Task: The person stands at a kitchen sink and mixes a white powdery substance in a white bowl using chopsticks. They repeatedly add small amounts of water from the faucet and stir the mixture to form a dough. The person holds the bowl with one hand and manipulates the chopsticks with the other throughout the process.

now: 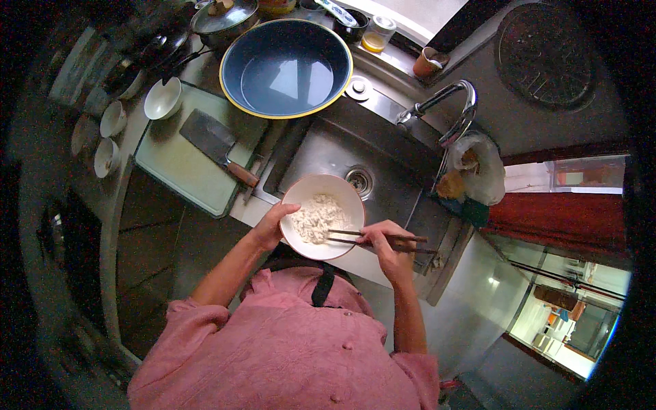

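Observation:
My left hand grips the left rim of a white bowl, its thumb over the edge. Pale, lumpy, shredded-looking food lies inside; its exact kind cannot be told. Dark chopsticks are held in my right hand at the bowl's right side, and their tips touch the food. The bowl is held over the near edge of a stainless steel sink, close to the drain. Left of the sink, a cleaver with a wooden handle rests on a pale cutting board.
A large blue basin with a yellow rim stands beyond the sink. The faucet arches at the right, near a plastic bag. A white bowl sits at the board's far left corner, and a lidded pan stands farther back.

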